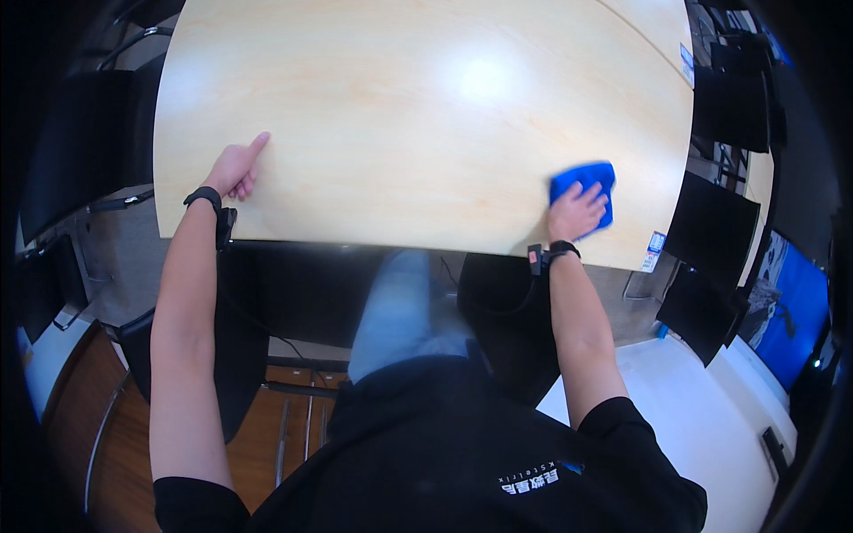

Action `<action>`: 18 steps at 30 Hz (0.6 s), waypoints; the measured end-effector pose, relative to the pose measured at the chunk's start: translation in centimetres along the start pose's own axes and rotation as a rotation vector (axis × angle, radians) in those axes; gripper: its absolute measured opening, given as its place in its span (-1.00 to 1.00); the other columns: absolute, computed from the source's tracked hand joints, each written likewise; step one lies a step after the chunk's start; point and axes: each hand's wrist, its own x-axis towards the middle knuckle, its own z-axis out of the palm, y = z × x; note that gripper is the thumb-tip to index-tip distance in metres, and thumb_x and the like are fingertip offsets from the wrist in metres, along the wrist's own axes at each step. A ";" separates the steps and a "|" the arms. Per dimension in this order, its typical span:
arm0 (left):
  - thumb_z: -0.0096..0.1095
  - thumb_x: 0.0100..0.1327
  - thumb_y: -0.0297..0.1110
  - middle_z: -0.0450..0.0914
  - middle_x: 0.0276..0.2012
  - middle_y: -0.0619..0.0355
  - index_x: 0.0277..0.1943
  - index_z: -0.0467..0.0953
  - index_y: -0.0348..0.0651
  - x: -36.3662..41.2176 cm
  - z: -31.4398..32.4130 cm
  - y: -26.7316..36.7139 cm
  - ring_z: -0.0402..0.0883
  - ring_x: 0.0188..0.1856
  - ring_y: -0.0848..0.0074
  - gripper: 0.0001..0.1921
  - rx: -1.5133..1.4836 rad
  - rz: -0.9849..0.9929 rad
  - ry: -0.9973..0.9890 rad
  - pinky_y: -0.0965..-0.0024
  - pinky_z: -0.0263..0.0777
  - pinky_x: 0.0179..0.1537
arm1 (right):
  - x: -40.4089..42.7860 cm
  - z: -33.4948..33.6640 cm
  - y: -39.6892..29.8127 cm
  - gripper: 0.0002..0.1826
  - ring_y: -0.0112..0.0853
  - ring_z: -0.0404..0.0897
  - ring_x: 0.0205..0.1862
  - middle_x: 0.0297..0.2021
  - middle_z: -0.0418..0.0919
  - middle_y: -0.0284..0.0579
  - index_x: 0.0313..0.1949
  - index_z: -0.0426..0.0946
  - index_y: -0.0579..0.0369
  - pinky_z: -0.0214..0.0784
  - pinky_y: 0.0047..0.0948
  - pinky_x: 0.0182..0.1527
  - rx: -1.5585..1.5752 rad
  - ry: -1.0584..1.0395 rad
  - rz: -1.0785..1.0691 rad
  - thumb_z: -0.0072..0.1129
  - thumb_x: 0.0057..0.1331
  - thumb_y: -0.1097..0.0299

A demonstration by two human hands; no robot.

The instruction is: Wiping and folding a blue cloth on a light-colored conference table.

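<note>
A light wood-grain table [373, 133] spans the view before me. My right hand [577, 209] lies with spread fingers on a folded blue cloth [600, 174], pressing it flat against the tabletop near the right front corner. At the left, my left hand [234, 168] rests at the table near its front edge, thumb stretched out and the other fingers loosely curled, with nothing seen in it. Each wrist wears a black band with a small dark device. A cable runs from the device at the right wrist.
Black chairs stand along the left side [80, 146] and the right side [713, 226] of the table. Printed stickers mark its right edge [653, 252]. A white surface [673, 413] lies at lower right, near a large lit screen [793, 306].
</note>
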 end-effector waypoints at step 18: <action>-0.09 0.29 0.47 0.45 -0.78 0.10 -0.63 0.38 -0.19 0.2 -0.2 -0.1 0.44 -0.80 0.47 -0.22 -0.047 0.017 -0.019 0.46 0.21 -0.78 | -24.1 -9.5 -24.5 -0.36 0.01 0.14 0.45 0.40 0.23 0.04 0.29 0.41 -0.12 -0.08 0.06 0.46 0.753 -0.446 -1.269 0.21 0.21 0.07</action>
